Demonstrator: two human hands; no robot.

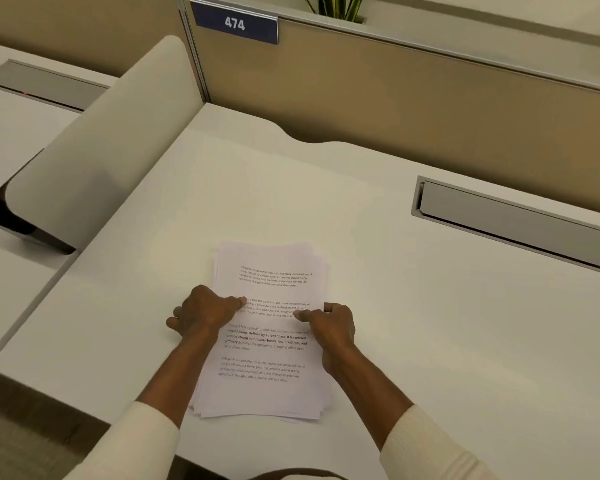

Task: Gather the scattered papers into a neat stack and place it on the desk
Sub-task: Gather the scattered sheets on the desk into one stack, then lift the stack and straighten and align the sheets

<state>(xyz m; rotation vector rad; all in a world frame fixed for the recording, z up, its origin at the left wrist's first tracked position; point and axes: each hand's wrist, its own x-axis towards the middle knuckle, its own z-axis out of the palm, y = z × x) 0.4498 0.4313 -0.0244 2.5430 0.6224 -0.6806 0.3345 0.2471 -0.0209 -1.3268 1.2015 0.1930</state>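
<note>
A stack of white printed papers (269, 368) lies flat on the white desk (430, 341), near its front edge. The sheets sit slightly offset at the top right and bottom edges. My left hand (203, 313) grips the stack's left edge, thumb on the top sheet and fingers curled beside it. My right hand (329, 327) holds the right edge the same way, thumb pressing on the page. Both hands are about halfway up the stack.
A grey cable hatch (513, 223) is set into the desk at the right. A tan partition (395, 98) with a "474" sign (234, 24) closes the back. A rounded cream divider (94, 161) stands at the left, with another desk beyond.
</note>
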